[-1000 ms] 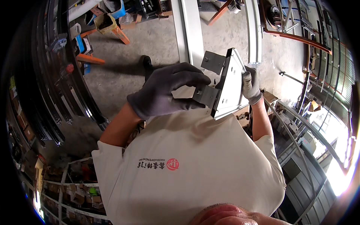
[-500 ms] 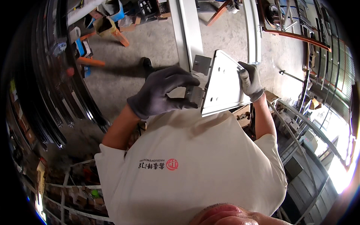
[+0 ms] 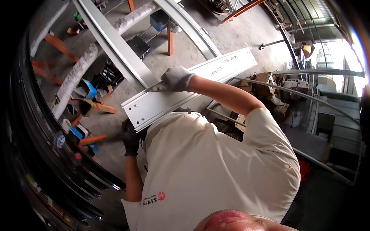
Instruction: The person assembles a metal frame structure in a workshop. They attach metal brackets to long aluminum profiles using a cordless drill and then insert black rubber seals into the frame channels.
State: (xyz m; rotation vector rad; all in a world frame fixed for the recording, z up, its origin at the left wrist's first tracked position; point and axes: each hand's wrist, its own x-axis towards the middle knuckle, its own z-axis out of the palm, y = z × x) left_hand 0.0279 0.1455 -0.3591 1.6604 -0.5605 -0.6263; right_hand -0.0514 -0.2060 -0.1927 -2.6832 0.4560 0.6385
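A long white metal profile (image 3: 158, 103) lies slantwise in front of my body, its holed end at the left and handwritten marks toward its far right end. My right hand (image 3: 176, 79), in a light grey glove, is closed over its upper edge, and my right forearm crosses in front of it. Below the holed end is my left hand (image 3: 132, 136) in a dark glove, close against the profile's underside. Most of its fingers are hidden by the profile or lost in shadow. Two long white rails (image 3: 111, 40) run away from me beyond the profile, their near ends close to its upper edge.
Orange trestle legs (image 3: 170, 40) and a plastic-wrapped roll (image 3: 81, 69) stand beyond. Dark long profiles (image 3: 84, 169) fill the left side. On the right are cardboard boxes (image 3: 264, 82) and a metal rack rail (image 3: 293, 94). A blue bin (image 3: 159, 21) is farther off.
The profile has swung from nearly end-on to lengthwise across me. My left hand has left the grey brackets and dropped below the holed end; my right hand has moved along the upper edge.
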